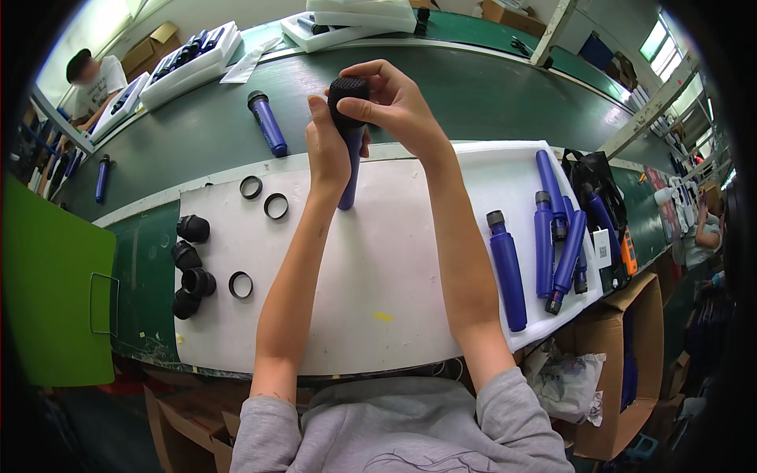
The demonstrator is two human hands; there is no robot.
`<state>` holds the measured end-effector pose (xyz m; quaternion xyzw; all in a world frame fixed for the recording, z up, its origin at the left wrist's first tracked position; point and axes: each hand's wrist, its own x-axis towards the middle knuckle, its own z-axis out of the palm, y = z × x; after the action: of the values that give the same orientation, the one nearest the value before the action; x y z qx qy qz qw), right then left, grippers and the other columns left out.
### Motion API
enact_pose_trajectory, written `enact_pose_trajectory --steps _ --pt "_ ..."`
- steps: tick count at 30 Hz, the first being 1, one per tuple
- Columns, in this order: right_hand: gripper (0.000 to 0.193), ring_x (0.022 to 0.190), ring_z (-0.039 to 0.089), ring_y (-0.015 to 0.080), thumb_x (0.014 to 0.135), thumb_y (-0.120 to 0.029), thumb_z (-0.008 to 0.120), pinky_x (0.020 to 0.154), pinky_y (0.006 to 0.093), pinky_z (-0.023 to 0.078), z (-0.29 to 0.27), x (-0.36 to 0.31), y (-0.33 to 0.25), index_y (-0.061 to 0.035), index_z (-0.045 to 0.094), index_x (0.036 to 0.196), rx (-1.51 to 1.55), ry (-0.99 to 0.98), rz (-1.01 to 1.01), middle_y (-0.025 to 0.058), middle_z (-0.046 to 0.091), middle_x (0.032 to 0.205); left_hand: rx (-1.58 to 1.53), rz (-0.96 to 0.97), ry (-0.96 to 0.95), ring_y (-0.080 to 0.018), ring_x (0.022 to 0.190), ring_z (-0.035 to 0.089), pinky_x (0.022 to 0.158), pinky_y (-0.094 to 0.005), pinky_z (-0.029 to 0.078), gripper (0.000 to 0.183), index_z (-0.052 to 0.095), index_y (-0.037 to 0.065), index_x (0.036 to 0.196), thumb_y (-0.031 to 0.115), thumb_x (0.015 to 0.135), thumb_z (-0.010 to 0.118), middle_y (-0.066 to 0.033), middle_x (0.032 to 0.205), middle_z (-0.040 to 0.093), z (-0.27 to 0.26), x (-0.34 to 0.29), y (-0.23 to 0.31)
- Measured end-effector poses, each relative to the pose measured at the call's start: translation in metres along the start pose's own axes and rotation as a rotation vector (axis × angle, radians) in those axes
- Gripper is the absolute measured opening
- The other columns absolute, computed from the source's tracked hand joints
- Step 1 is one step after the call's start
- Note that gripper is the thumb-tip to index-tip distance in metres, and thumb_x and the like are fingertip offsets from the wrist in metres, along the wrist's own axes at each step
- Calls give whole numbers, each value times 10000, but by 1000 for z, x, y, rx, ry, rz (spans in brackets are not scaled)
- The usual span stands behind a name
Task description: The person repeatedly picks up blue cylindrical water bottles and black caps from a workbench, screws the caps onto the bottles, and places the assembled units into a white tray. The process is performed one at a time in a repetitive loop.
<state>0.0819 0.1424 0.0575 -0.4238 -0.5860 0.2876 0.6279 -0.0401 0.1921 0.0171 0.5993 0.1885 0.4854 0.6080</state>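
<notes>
Upright over the far part of the white work sheet is a microphone with a blue body (348, 189) and a black mesh head (345, 93). My left hand (325, 150) wraps round the body just under the head. Fingers and thumb of my right hand (398, 106) close round the mesh head from the right. The joint between head and body is partly hidden by my hands. Left of my left forearm lie three black rings, one of them a ring (266, 206) near my wrist. Several black microphone heads (193, 229) sit at the sheet's left edge.
Several blue microphone bodies (509, 272) lie on white foam (469, 169) to the right, beside a black bag (587, 169). Another microphone (268, 126) rests on the green belt beyond. A green panel (55, 292) stands left; a cardboard box (603, 347) is lower right. A person (98, 83) sits far left.
</notes>
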Motion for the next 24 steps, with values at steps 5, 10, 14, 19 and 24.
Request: enact_pose_trajectory --steps 5,10,14,19,24 --pt "588 1020 659 168 798 -270 859 885 298 541 0 1 4 12 563 1220 -55 61 -13 115 672 1078 44 4 24 -149 471 556 425 -269 426 878 603 6 858 743 970 139 -64 581 558 3 -2 2" --pt "600 1017 660 169 789 -282 867 885 293 541 2 0 5 10 565 1218 -45 64 -16 114 671 1081 79 7 46 -149 472 557 430 -274 433 885 601 5 851 739 971 121 -62 579 560 5 -4 5" --pt "662 1010 665 198 737 -302 902 893 320 539 4 1 3 30 561 1197 -10 85 5 140 682 1051 71 -5 52 -138 485 572 433 -270 461 891 617 8 822 716 982 99 -55 575 565 3 -4 4" --pt "709 1003 660 204 708 -331 919 879 323 542 7 2 3 36 553 1191 -55 121 27 147 677 1025 61 -3 105 -140 486 570 436 -273 457 893 617 -3 818 705 988 100 -58 577 569 6 -5 3" --pt "733 1035 648 216 713 -403 908 882 330 542 8 2 6 36 558 1184 -293 212 -20 160 653 1054 51 7 136 -138 481 563 442 -274 455 883 612 -3 811 700 992 110 -59 575 566 11 -4 1"
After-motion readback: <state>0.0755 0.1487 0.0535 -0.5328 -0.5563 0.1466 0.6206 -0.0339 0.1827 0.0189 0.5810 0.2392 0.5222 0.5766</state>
